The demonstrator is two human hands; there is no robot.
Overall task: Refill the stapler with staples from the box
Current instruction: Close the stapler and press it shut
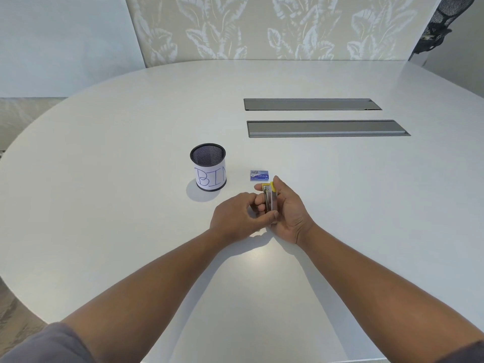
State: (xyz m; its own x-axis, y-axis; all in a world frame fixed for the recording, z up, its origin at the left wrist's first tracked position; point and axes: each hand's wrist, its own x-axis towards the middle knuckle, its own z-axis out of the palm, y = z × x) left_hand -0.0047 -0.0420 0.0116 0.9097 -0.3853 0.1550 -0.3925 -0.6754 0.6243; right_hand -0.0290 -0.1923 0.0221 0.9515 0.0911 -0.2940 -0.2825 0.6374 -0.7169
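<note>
A small yellow and silver stapler (269,199) is held just above the white table (131,205), its yellow tip pointing away from me. My right hand (290,213) cups it from the right side. My left hand (235,217) pinches its near end with thumb and fingers. The stapler looks opened along its length, showing the metal channel. A small blue staple box (259,175) lies closed on the table just beyond the stapler, apart from both hands.
A black mesh cup (208,167) with a paper label reading "BIN" stands left of the box. Two long grey cable hatches (327,128) are set into the table farther back. A black office chair (440,24) is at the far right.
</note>
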